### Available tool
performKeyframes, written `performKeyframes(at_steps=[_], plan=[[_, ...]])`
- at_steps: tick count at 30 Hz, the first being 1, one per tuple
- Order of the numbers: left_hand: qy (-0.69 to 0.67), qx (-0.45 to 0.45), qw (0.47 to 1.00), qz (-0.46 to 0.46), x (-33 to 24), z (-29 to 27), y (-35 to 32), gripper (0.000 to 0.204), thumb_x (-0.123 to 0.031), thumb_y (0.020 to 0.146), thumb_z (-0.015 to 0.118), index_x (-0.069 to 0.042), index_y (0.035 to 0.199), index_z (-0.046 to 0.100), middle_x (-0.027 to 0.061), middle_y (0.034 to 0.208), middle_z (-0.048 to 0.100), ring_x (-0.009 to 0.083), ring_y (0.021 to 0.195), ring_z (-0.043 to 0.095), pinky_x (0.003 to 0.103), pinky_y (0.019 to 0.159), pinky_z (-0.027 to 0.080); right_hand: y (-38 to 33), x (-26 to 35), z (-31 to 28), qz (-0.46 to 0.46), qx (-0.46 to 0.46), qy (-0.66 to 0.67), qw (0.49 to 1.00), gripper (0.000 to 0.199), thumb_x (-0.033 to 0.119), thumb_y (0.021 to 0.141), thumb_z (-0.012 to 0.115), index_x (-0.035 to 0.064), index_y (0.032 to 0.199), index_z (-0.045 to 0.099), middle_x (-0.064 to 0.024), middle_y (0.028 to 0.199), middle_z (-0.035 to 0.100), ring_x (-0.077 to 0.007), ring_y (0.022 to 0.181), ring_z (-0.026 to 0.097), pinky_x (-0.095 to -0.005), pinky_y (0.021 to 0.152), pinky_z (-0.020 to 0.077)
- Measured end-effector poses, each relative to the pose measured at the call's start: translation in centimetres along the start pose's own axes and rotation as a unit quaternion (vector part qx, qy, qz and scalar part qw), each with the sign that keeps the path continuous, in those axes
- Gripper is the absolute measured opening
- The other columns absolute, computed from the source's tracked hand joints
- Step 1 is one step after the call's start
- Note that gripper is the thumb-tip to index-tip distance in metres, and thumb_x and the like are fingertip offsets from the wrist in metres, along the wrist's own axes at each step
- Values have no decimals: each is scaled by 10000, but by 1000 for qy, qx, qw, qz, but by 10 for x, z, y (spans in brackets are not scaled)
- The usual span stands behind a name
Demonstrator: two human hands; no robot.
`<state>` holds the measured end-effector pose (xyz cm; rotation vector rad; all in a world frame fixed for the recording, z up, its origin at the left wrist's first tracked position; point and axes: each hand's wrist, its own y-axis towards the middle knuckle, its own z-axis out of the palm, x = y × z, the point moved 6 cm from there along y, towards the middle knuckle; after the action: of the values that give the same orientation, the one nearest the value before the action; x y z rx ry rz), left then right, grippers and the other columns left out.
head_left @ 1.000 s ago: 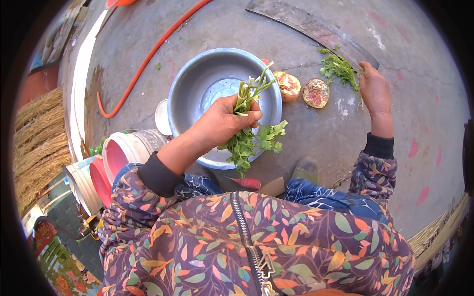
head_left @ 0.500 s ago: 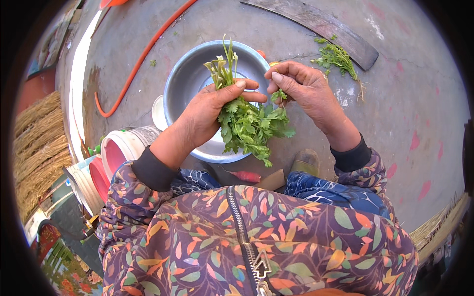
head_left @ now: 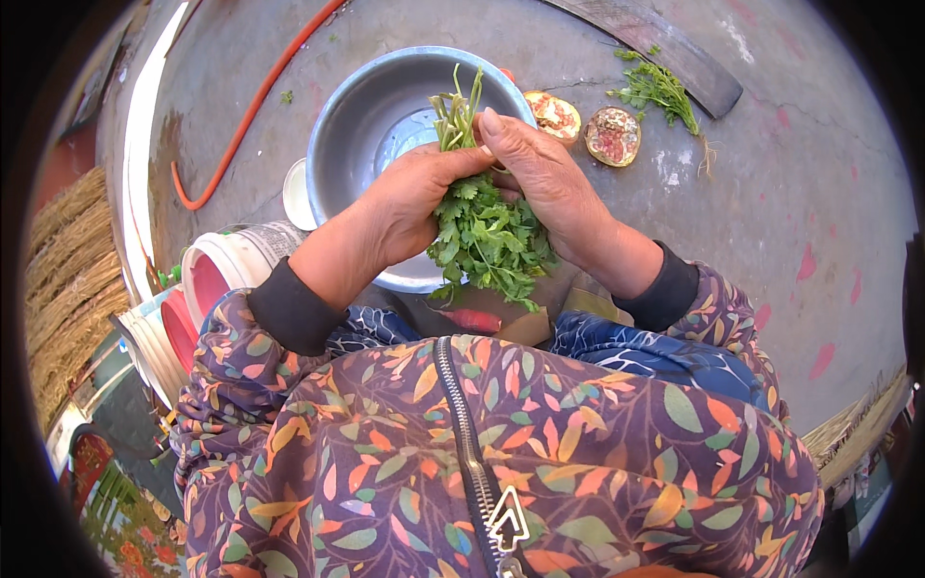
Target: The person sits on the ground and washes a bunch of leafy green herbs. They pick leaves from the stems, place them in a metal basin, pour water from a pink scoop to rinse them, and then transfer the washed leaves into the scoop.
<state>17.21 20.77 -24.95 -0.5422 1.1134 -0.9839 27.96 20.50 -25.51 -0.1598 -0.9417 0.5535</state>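
Observation:
A bunch of coriander hangs leaves-down over the near rim of a grey basin, its pale stems pointing up. My left hand is closed round the stems, thumb across the front. From the right, my right hand meets it at the bunch; its thumb lies near the stems and its fingers curl behind the leaves, partly hidden. The two hands touch or nearly touch. A little water or shine shows on the basin's bottom.
A smaller bunch of coriander with roots lies right, by a dark plank. Two round seedy halves like cut pomegranate sit near the basin. Left are an orange hose and white buckets; a red radish-like root lies near my feet.
My right hand has moved left from beside the bunch to close on it, next to my left hand. The round halves, earlier mostly hidden behind it, now show. The view has shifted slightly.

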Motion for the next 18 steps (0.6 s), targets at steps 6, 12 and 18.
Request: performKeyframes(at_steps=[6, 12, 18], plan=[[49, 23, 998, -26, 7, 4, 3, 216, -145, 943, 555, 8, 1095, 568, 100, 953, 656, 183, 831, 670, 308, 749, 573, 2, -17, 1, 113, 48, 63, 990, 384, 318, 907, 650, 11, 1116, 557, -68, 1012, 622, -120, 893, 626, -258, 796, 526], [72, 66, 995, -31, 7, 9, 6, 324, -136, 896, 635, 5, 1171, 538, 93, 1050, 645, 164, 926, 664, 289, 812, 563, 8, -23, -14, 82, -1, 113, 990, 259, 216, 945, 584, 26, 1120, 593, -68, 1038, 639, -126, 917, 635, -263, 829, 529], [94, 98, 989, -56, 5, 13, 5, 367, -188, 895, 647, 22, 1175, 537, 106, 1055, 656, 172, 903, 678, 299, 794, 573, 16, -16, -42, 25, -66, 136, 988, 331, 257, 1001, 447, -31, 1130, 550, -158, 1152, 623, -236, 1043, 624, -368, 912, 524]])
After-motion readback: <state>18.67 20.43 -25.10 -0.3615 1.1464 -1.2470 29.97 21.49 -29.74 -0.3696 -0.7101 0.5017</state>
